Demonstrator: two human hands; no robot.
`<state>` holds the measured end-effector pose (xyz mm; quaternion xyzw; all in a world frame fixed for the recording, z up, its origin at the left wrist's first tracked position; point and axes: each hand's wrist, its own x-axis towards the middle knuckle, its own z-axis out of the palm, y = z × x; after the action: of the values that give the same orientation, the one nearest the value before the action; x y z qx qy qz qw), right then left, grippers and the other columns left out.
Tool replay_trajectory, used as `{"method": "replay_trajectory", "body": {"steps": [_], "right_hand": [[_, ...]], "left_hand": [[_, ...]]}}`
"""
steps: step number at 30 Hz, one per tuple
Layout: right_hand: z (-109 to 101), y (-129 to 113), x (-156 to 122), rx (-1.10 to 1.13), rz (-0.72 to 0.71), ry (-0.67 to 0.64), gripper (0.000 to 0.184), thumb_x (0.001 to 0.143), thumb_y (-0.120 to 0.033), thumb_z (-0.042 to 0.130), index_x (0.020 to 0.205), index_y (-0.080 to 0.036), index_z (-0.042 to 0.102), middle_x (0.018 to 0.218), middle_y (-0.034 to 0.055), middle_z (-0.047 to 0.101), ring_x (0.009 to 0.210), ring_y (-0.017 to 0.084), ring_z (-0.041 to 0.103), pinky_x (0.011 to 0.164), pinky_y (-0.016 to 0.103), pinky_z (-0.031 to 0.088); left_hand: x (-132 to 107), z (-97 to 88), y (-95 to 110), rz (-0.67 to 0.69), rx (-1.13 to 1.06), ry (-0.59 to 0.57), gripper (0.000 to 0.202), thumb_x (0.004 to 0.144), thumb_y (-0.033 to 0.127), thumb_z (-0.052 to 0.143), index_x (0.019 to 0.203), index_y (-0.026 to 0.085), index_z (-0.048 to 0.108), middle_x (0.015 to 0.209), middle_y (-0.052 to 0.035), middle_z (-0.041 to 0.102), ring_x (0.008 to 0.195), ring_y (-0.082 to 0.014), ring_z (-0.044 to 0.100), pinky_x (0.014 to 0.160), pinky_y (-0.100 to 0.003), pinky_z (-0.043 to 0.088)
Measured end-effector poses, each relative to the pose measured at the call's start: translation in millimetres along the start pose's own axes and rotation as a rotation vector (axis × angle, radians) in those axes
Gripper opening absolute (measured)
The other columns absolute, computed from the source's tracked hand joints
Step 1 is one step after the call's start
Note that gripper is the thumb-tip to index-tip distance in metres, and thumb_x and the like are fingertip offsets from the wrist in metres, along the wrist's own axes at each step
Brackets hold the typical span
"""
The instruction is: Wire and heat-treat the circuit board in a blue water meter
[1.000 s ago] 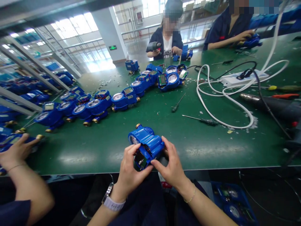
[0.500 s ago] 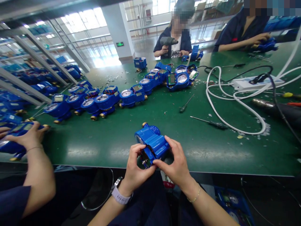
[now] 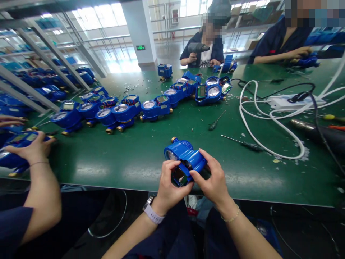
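Hours read from mid-view. Bright factory hall, shiny floor; metal-framed shelving [image 3: 59,55] at 10 o'clock, pale square pillar [image 3: 138,27] at 11. Table [image 3: 129,165]: smooth glossy green, small pale scraps scattered. Navy-clad co-worker [image 3: 187,54] at 1 gripping a grey heat gun [image 3: 195,48]; another at 2; a neighbour's hand [image 3: 36,151] on a meter at 9. Row of blue water meters [image 3: 126,111], 9 to 2: rounded shells, round dials, brass ends. Dark heat gun [image 3: 327,136], metal nozzle, 3 o'clock. White power strip [image 3: 283,103], looped cable, between 2 and 3. Left hand [image 3: 171,185] at 6, right hand [image 3: 217,180] between 4 and 5, both curled round held water meter [image 3: 185,154] at 5: glossy blue, circuit board exposed. Two thin-shafted, dark-handled screwdrivers [image 3: 212,126], both near 3.
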<state>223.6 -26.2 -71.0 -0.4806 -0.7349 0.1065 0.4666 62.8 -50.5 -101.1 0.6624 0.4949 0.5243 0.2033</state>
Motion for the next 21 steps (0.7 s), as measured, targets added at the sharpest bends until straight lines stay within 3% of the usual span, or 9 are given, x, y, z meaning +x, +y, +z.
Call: {"method": "replay_trajectory", "body": {"steps": [8, 15, 21], "right_hand": [[4, -5, -1, -0.08, -0.068, 0.068, 0.051, 0.092, -0.052, 0.055, 0.129, -0.017, 0.05, 0.11, 0.0133, 0.065, 0.098, 0.029, 0.063, 0.092, 0.049, 0.046], [4, -3, -2, -0.07, -0.058, 0.047, 0.053, 0.092, -0.054, 0.055, 0.131, -0.019, 0.048, 0.112, 0.0134, 0.064, 0.1, 0.03, 0.062, 0.092, 0.049, 0.045], [8, -3, -4, -0.068, -0.153, 0.013, 0.055, 0.092, -0.055, 0.055, 0.132, -0.018, 0.045, 0.12, 0.0141, 0.062, 0.106, 0.03, 0.061, 0.097, 0.05, 0.04]], "left_hand": [[14, -21.0, 5, 0.031, 0.025, -0.117, 0.06, 0.068, 0.022, 0.077, 0.12, 0.022, 0.046, 0.114, -0.0084, 0.052, 0.106, -0.0227, 0.056, 0.083, -0.034, 0.052], [19, -30.3, 14, 0.114, 0.161, -0.232, 0.051, 0.074, 0.021, 0.072, 0.119, 0.025, 0.048, 0.114, -0.008, 0.049, 0.107, -0.0234, 0.055, 0.089, -0.039, 0.052], [14, -39.6, 15, 0.061, 0.297, -0.334, 0.052, 0.075, 0.027, 0.072, 0.119, 0.026, 0.045, 0.113, -0.0073, 0.049, 0.099, -0.0224, 0.059, 0.08, -0.037, 0.055]]}}
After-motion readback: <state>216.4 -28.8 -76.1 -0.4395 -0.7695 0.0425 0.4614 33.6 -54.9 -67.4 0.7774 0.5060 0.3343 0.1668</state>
